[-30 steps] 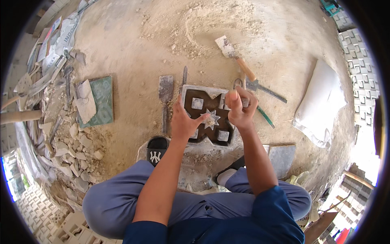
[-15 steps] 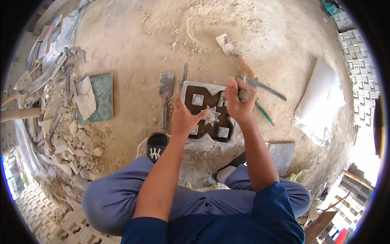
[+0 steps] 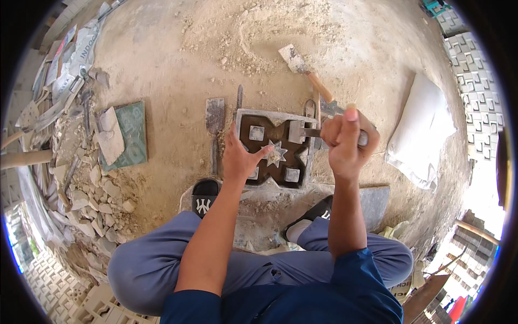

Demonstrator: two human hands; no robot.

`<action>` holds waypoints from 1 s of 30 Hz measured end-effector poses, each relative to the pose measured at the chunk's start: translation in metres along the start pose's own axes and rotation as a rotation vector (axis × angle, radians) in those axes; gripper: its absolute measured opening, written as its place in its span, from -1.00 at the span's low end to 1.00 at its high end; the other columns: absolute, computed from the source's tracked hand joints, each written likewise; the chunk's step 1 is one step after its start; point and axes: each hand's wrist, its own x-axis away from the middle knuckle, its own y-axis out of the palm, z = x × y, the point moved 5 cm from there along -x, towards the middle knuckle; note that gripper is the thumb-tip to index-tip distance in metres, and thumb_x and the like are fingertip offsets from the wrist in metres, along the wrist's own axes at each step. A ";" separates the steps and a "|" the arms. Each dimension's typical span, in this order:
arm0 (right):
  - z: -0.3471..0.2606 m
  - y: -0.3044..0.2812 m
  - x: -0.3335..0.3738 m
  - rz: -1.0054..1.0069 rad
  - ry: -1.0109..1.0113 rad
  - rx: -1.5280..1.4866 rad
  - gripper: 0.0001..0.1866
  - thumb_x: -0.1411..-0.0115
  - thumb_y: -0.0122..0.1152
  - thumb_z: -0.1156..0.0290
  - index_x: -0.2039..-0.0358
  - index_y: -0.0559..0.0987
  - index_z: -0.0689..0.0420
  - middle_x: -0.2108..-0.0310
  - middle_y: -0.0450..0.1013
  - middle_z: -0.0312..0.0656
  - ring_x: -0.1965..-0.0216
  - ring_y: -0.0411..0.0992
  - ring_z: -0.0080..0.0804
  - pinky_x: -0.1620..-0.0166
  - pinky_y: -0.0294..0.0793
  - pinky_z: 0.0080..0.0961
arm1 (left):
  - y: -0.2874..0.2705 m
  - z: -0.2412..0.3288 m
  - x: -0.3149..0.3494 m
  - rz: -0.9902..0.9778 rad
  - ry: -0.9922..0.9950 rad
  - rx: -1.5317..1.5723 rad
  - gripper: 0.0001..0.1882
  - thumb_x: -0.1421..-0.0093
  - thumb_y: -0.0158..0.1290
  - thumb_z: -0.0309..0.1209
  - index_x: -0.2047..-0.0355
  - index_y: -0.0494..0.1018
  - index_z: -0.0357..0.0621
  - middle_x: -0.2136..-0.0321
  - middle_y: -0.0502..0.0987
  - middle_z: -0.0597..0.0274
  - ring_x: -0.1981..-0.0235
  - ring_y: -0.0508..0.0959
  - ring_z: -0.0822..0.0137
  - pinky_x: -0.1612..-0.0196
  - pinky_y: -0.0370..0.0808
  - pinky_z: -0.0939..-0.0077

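Observation:
Between my feet lies a squarish grey mould [image 3: 275, 187] with a dark brown filling, square posts and an eight-pointed star [image 3: 277, 154] at its centre. My left hand [image 3: 242, 161] grips it from the left, the fingers along the outer edge and the thumb stretched onto the star. To the right of the mould, my right hand [image 3: 348, 139] is closed around the rounded handle of a scraper-like tool [image 3: 312, 132]. Its metal shaft points left, and its flat end is over the mould's upper right post. The fingers hide part of the handle.
A wooden-handled trowel [image 3: 319, 86] lies beyond the mould, and a flat metal spatula [image 3: 215, 114] to its left. A green board [image 3: 134, 132] and stone rubble [image 3: 102, 202] lie at left. At right are a white sack [image 3: 418, 132] and a grey slab [image 3: 374, 202].
My right hand has moved right and turned, bringing the tool's shaft and flat end into view over the mould. My left hand keeps its place on the mould.

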 end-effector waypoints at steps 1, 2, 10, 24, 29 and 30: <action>-0.006 -0.003 0.000 0.021 0.006 -0.104 -0.50 -0.44 0.01 0.40 0.71 0.28 0.16 0.76 0.20 -0.39 0.74 0.11 -0.68 0.66 0.01 -0.56 | 0.001 0.001 -0.001 -0.002 0.006 0.002 0.36 0.19 0.35 0.32 -0.40 -0.06 -0.24 -0.28 0.19 -0.24 -0.27 0.32 -0.17 -0.20 0.41 0.01; -0.007 -0.004 0.001 0.024 0.002 -0.102 -0.50 -0.44 0.01 0.40 0.71 0.28 0.16 0.76 0.20 -0.39 0.74 0.11 -0.68 0.66 0.01 -0.56 | 0.001 0.001 -0.001 0.001 0.008 0.006 0.36 0.18 0.35 0.33 -0.40 -0.06 -0.24 -0.27 0.19 -0.24 -0.26 0.32 -0.17 -0.19 0.42 0.01; -0.008 -0.010 0.010 0.016 -0.069 -0.112 -0.50 -0.45 -0.05 0.47 0.71 0.24 0.20 0.77 0.15 -0.36 0.74 0.05 -0.67 0.66 -0.01 -0.55 | 0.001 0.004 0.000 -0.005 -0.006 -0.028 0.36 0.17 0.34 0.33 -0.40 -0.07 -0.24 -0.26 0.19 -0.26 -0.25 0.33 -0.18 -0.18 0.43 0.01; 0.008 -0.005 0.007 0.045 -0.022 -0.126 -0.51 -0.45 -0.02 0.46 0.70 0.26 0.19 0.77 0.17 -0.35 0.74 0.09 -0.65 0.66 0.00 -0.56 | 0.001 0.002 -0.001 0.002 0.012 -0.043 0.37 0.17 0.33 0.35 -0.40 -0.08 -0.27 -0.27 0.17 -0.29 -0.27 0.31 -0.20 -0.19 0.43 0.01; 0.010 -0.002 0.007 0.044 -0.011 -0.133 -0.52 -0.45 -0.02 0.45 0.69 0.27 0.19 0.77 0.18 -0.35 0.74 0.10 -0.65 0.65 0.01 -0.56 | 0.001 0.000 -0.001 0.021 0.032 -0.020 0.37 0.18 0.32 0.35 -0.39 -0.07 -0.28 -0.27 0.18 -0.30 -0.27 0.31 -0.20 -0.19 0.42 0.00; 0.008 0.000 0.006 0.040 -0.020 -0.147 -0.51 -0.45 -0.02 0.43 0.69 0.27 0.18 0.77 0.18 -0.36 0.74 0.09 -0.66 0.65 0.01 -0.55 | 0.001 -0.002 -0.001 0.025 0.032 -0.022 0.37 0.18 0.32 0.35 -0.39 -0.07 -0.28 -0.26 0.19 -0.30 -0.26 0.31 -0.20 -0.19 0.42 0.00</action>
